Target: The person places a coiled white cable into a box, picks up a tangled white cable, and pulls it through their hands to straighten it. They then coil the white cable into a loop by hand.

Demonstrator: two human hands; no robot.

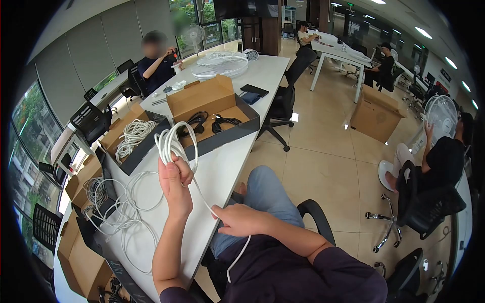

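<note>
My left hand (175, 181) is closed round a coiled white cable (172, 141), raised above the white table. From the coil a strand runs down to my right hand (236, 219), whose fingers pinch it over my lap. Its loose end hangs below that hand. Left of my left forearm, loops of loose white cable (126, 217) lie spread on the table. Behind the coil stands an open box (237, 135) with black cables (225, 122) inside. Beside it, another box (137, 160) holds bundled white cables (135, 134).
More open boxes (76, 255) with cables line the table's left side. A phone (254, 90) and white fan grilles (220, 65) lie farther back on the table (273, 68). One person sits across, another at right with a fan (440, 115). A cardboard box (376, 116) stands on the floor.
</note>
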